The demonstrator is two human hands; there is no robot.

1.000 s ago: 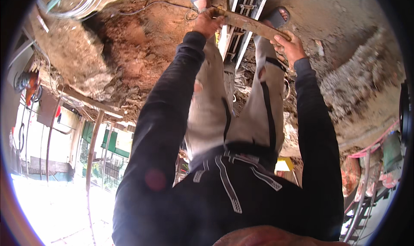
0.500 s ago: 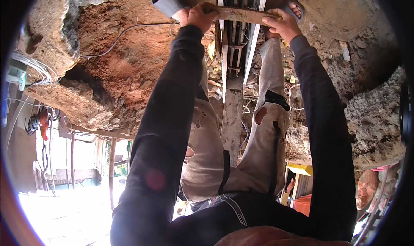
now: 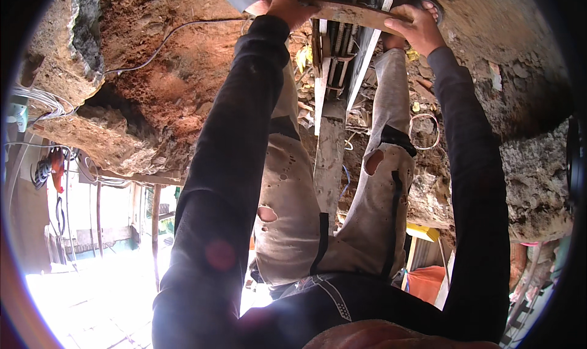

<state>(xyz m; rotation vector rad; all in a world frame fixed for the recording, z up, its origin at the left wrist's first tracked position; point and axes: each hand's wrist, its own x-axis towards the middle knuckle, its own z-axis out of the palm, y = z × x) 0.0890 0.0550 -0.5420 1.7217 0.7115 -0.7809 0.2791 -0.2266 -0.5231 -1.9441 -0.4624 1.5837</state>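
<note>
A short, brown wooden board (image 3: 354,14) spans a narrow formwork trough between my feet. My left hand (image 3: 291,7) is closed round its left end, and my right hand (image 3: 418,27) pinches the right end with the thumb on top. Beneath the board, several steel reinforcing bars (image 3: 340,60) run lengthwise in the trough. The trough's right side is a pale-edged plank (image 3: 369,54); its left side is another plank (image 3: 321,89). Whether the board touches the plank edges, I cannot tell.
My sandalled feet stand either side of the trough on rough earth. A thin cable (image 3: 174,41) crosses the reddish soil at left. Broken concrete lumps (image 3: 538,171) lie at right. Wooden poles (image 3: 156,226) stand at lower left, and a grey beam (image 3: 330,156) lies between my legs.
Both hands and the board sit slightly higher and further right in the picture, and the board slopes a little more down to the right. The whole view has shifted somewhat. Both grips stay.
</note>
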